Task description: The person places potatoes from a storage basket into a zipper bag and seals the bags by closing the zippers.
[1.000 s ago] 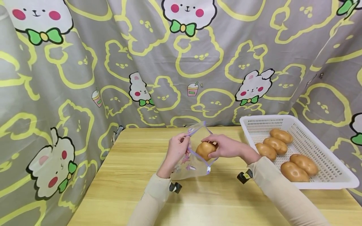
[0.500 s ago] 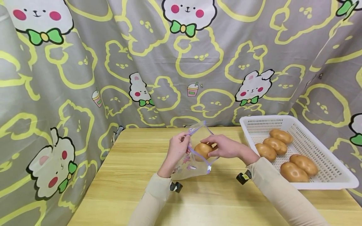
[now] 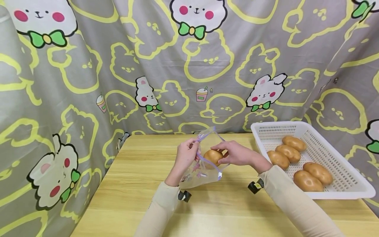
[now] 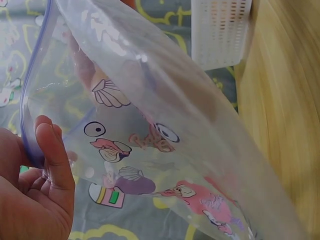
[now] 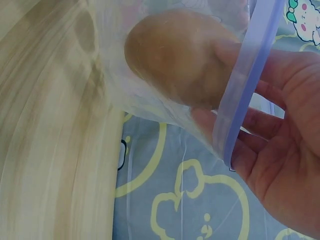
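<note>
Near the middle of the table, my left hand (image 3: pixel 187 154) pinches the purple-edged rim of a clear zip bag (image 3: pixel 201 176) printed with shells and sea creatures. My right hand (image 3: pixel 237 153) grips a brown potato (image 3: pixel 212 156) at the bag's open mouth. Seen from the right wrist, the potato (image 5: pixel 175 57) is inside the bag, behind its clear film, with the fingertips reaching past the purple edge (image 5: pixel 250 85). In the left wrist view, thumb and fingers of the left hand (image 4: pixel 42 185) hold the edge, and the printed bag side (image 4: pixel 150 125) spreads out beside them.
A white perforated plastic basket (image 3: pixel 349 171) stands at the table's right side, with several potatoes (image 3: pixel 308 180) lying in it. The wooden table (image 3: pixel 133 184) ends at a grey cartoon-print curtain (image 3: pixel 165 65) behind and to the left.
The potato in my right hand has shifted slightly left, deeper into the bag's mouth. My left hand keeps its hold on the rim, and the basket has not changed.
</note>
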`<state>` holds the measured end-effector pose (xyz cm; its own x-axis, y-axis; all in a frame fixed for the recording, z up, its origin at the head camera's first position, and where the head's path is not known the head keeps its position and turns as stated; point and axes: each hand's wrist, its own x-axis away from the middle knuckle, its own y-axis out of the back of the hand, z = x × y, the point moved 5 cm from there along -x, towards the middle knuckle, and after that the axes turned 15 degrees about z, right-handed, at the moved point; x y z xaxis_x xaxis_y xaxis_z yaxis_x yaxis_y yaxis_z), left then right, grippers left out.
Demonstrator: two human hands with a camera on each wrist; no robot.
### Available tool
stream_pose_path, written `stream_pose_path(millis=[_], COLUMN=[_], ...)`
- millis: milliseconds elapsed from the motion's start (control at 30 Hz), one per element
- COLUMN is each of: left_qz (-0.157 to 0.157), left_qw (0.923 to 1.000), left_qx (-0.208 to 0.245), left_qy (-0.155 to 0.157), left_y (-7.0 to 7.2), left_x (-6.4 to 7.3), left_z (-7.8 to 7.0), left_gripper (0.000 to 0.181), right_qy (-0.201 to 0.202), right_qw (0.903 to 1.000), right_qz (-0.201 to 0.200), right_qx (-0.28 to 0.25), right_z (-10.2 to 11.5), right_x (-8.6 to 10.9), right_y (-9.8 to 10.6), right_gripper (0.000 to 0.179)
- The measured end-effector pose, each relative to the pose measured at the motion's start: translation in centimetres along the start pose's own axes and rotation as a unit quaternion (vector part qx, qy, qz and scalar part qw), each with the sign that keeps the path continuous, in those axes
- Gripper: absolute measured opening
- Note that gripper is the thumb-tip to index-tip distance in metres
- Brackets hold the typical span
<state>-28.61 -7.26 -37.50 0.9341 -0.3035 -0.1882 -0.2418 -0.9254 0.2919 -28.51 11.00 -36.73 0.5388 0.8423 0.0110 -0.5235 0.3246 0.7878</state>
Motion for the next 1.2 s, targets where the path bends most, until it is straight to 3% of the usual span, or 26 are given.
stream_pose_path(millis=[233, 600, 867, 1200], left_qz=[-0.001, -0.001, -0.002, 0.003], left_qw=[1.0, 1.0, 0.9999, 0.9998], left_qx=[-0.001, 0.006, -0.002, 0.002], left_qy=[-0.001, -0.006, -0.011, -0.018], left_y=[0.0, -0.1, -0.1, -0.1], left_x=[0.0, -0.1, -0.2, 0.0], left_z=[-0.1, 0.0, 0.3, 0.2], left_gripper=[0.018, 0.018, 0.018, 0.018], right_qy=[0.004, -0.002, -0.04, -0.106], right_qw=[0.9997, 0.9993, 0.998, 0.9913], right_qz=[-0.022, -0.033, -0.049, -0.079], right_qx=[0.002, 0.016, 0.003, -0.002], right_z=[0.0, 0.5, -0.4, -4.5], right_x=[0.1, 1.3, 4.9, 10.3], right_y=[0.4, 1.3, 4.4, 7.3], right_gripper=[0.026, 0.028, 0.029, 0.023])
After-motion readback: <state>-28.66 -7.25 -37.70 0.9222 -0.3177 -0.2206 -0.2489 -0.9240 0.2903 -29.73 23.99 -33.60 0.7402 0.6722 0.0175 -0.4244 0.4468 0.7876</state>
